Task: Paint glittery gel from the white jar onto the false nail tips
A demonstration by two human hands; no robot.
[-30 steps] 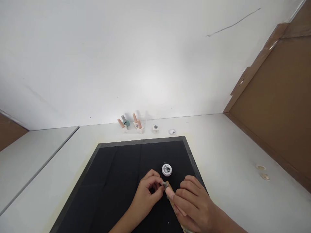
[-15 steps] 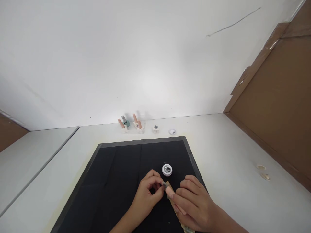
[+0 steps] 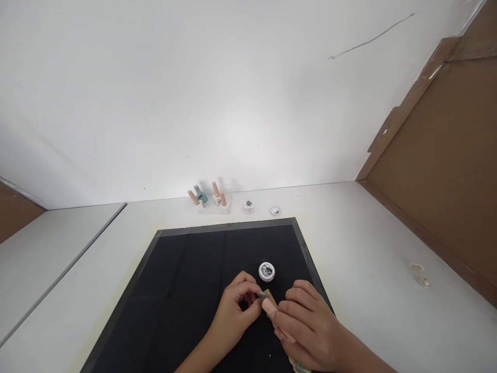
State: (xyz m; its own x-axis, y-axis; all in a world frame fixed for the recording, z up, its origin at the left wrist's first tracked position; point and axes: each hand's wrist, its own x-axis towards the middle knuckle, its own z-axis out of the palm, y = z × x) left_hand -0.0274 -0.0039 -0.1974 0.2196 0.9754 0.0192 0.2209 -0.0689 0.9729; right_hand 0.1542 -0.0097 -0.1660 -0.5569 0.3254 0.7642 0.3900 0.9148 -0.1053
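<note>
My right hand [image 3: 310, 324] is closed around the peach-coloured cap of a nail polish brush [image 3: 268, 306], tilted with its tip toward my left hand. My left hand [image 3: 238, 305] is closed in a pinch, thumb and fingertip meeting at the brush tip. Whatever lies between them is too small to make out. A grey bit shows at the tip. Beneath my right hand lies a beige strip [image 3: 271, 297], mostly covered by the fingers. Just beyond both hands, a small round pot [image 3: 266, 271] holds crinkled silver foil-like material.
Several nail polish bottles [image 3: 223, 203] stand along the wall behind the black mat [image 3: 194, 280]. Nearby are a small open bottle [image 3: 249, 207] and a shallow white lid [image 3: 275, 211]. Two small round pieces [image 3: 422, 281] lie far right. A brown cardboard panel [image 3: 438, 171] rises on the right.
The brush in my right hand has shifted very slightly left at the left fingertips. My left hand holds its place, and the objects on the table stay put.
</note>
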